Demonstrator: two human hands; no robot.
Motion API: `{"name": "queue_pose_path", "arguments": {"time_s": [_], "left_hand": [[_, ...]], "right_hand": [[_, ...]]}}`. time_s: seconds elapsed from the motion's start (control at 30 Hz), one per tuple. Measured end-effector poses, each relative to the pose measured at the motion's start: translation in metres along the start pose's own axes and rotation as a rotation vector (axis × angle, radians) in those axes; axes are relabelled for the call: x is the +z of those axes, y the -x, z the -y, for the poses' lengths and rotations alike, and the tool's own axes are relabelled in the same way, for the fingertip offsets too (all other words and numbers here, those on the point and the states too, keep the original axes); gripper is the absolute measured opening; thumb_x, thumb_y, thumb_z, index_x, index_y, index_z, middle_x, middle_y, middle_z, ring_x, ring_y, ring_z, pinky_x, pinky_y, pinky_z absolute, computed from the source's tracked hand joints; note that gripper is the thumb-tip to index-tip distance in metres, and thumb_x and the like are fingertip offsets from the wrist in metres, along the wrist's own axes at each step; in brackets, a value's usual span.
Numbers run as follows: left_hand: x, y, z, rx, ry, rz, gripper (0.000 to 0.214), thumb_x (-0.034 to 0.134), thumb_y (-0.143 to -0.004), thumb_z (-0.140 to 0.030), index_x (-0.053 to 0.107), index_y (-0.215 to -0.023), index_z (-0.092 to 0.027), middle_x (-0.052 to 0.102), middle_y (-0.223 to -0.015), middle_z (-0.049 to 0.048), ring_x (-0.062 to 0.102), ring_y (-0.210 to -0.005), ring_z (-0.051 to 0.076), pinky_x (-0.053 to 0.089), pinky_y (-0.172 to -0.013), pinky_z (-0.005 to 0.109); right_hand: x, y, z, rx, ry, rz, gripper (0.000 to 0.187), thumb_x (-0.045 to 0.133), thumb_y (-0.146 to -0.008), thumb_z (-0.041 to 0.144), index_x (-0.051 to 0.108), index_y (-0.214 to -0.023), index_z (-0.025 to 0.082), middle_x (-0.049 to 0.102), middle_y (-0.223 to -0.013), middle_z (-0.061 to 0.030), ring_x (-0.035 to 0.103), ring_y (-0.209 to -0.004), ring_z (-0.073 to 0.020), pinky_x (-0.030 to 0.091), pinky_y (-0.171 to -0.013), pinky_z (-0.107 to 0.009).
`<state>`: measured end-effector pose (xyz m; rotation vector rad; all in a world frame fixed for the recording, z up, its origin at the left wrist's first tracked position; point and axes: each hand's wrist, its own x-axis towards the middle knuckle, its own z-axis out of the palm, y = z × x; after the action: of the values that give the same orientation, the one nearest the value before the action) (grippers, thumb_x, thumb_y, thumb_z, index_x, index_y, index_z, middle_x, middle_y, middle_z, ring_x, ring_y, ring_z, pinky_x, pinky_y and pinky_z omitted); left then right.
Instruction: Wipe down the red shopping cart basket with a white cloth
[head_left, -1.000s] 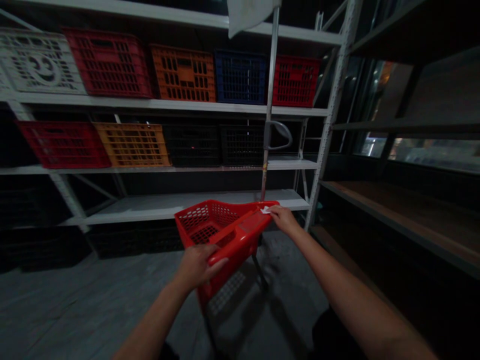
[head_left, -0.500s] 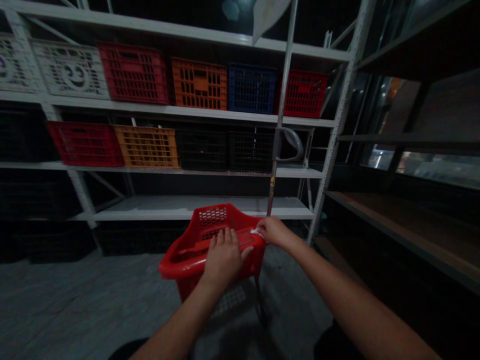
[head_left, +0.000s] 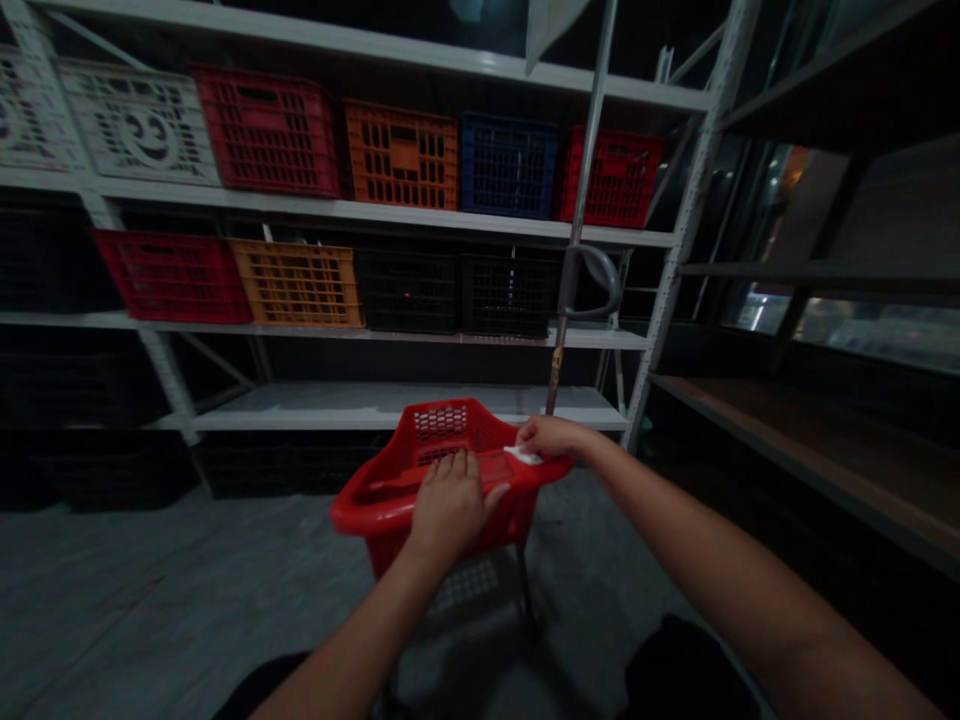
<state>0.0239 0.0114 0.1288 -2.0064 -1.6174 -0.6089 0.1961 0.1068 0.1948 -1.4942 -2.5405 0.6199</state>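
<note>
A small red shopping cart (head_left: 367, 517) with a plastic mesh basket stands in front of me. My left hand (head_left: 450, 500) lies flat on its near edge, fingers together and thumb out to the side. At the basket's right corner my right hand (head_left: 547, 440) is closed on a white cloth or tissue (head_left: 523, 456), pressed against the red plastic. A metal pole (head_left: 592, 120) with a grey loop handle (head_left: 611, 285) rises just beyond my right hand.
White metal shelving (head_left: 480, 335) spans the background. It carries an orange crate (head_left: 401, 155), a blue crate (head_left: 508, 165), a yellow crate (head_left: 300, 285) and several others. Dark wooden shelves (head_left: 810, 460) stand close on the right. Grey concrete floor (head_left: 112, 590) lies below.
My right hand has shifted slightly right with the white cloth, more of which now shows. My left hand stays on the cart's edge. The view has moved a little.
</note>
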Motion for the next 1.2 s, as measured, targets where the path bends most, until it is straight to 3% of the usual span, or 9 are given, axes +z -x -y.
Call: {"name": "queue_pose_path", "arguments": {"time_s": [0.27, 0.47, 0.57, 0.73, 0.83, 1.03, 1.1, 1.2], "left_hand": [[-0.003, -0.001, -0.002, -0.031, 0.006, 0.011, 0.062, 0.029, -0.080, -0.057, 0.051, -0.113, -0.009, 0.058, -0.106, 0.0166, 0.051, -0.098, 0.027, 0.035, -0.086, 0.038], [-0.004, -0.003, 0.008, -0.033, -0.009, -0.010, 0.056, 0.025, -0.083, -0.052, 0.053, -0.109, -0.011, 0.059, -0.105, 0.0151, 0.053, -0.096, 0.026, 0.036, -0.085, 0.038], [-0.004, -0.005, 0.011, -0.032, 0.003, -0.022, 0.050, 0.025, -0.085, -0.046, 0.055, -0.107, -0.013, 0.061, -0.103, 0.0136, 0.054, -0.095, 0.025, 0.037, -0.084, 0.037], [-0.001, -0.009, 0.012, -0.001, 0.003, -0.047, 0.047, 0.026, -0.086, -0.043, 0.056, -0.106, -0.013, 0.062, -0.102, 0.0122, 0.055, -0.094, 0.024, 0.039, -0.083, 0.037], [0.001, -0.011, 0.013, 0.003, 0.009, -0.047, 0.045, 0.027, -0.086, -0.042, 0.057, -0.105, -0.014, 0.062, -0.103, 0.0120, 0.056, -0.093, 0.024, 0.038, -0.084, 0.036], [0.003, -0.014, 0.019, 0.015, 0.033, -0.041, 0.044, 0.028, -0.085, -0.040, 0.056, -0.106, -0.014, 0.062, -0.103, 0.0113, 0.056, -0.094, 0.023, 0.039, -0.084, 0.036], [0.003, -0.014, 0.023, 0.021, 0.041, -0.040, 0.044, 0.028, -0.085, -0.040, 0.056, -0.107, -0.014, 0.062, -0.104, 0.0112, 0.055, -0.095, 0.023, 0.038, -0.086, 0.035], [0.004, -0.016, 0.029, 0.034, 0.040, -0.016, 0.045, 0.027, -0.085, -0.041, 0.056, -0.109, -0.016, 0.061, -0.107, 0.0100, 0.055, -0.098, 0.022, 0.038, -0.087, 0.035]], "right_hand": [[0.024, -0.007, 0.011, 0.026, -0.003, -0.207, 0.018, 0.049, -0.075, 0.014, 0.067, -0.079, 0.013, 0.066, -0.074, -0.0038, 0.054, -0.063, -0.0108, 0.035, -0.055, -0.018], [0.037, 0.043, 0.010, -0.272, -0.009, -0.421, 0.018, 0.050, -0.077, 0.016, 0.068, -0.079, 0.017, 0.066, -0.074, -0.0016, 0.057, -0.070, -0.0119, 0.038, -0.066, -0.020], [0.053, 0.057, -0.002, -0.335, -0.006, -0.575, 0.018, 0.051, -0.076, 0.014, 0.068, -0.080, 0.019, 0.064, -0.085, -0.0033, 0.057, -0.081, -0.0131, 0.040, -0.076, -0.023], [0.062, 0.056, -0.040, -0.100, -0.066, -0.963, 0.019, 0.048, -0.077, 0.016, 0.066, -0.081, 0.017, 0.055, -0.086, -0.0064, 0.053, -0.080, -0.0161, 0.043, -0.074, -0.028], [0.076, 0.051, -0.033, -0.011, -0.160, -1.126, 0.022, 0.042, -0.080, 0.016, 0.064, -0.085, 0.015, 0.051, -0.085, -0.0065, 0.051, -0.080, -0.0167, 0.043, -0.075, -0.029], [0.129, 0.039, 0.021, -0.226, -0.255, -1.086, 0.028, 0.040, -0.077, 0.007, 0.061, -0.092, 0.019, 0.049, -0.090, -0.0053, 0.049, -0.089, -0.0166, 0.039, -0.084, -0.029], [0.134, 0.040, 0.018, -0.237, -0.269, -1.089, 0.027, 0.040, -0.078, 0.008, 0.061, -0.091, 0.019, 0.050, -0.091, -0.0060, 0.049, -0.091, -0.0169, 0.039, -0.085, -0.029], [0.123, 0.046, -0.012, -0.147, -0.286, -1.173, 0.024, 0.040, -0.079, 0.011, 0.061, -0.089, 0.018, 0.050, -0.093, -0.0078, 0.049, -0.092, -0.0177, 0.039, -0.085, -0.030]]}}
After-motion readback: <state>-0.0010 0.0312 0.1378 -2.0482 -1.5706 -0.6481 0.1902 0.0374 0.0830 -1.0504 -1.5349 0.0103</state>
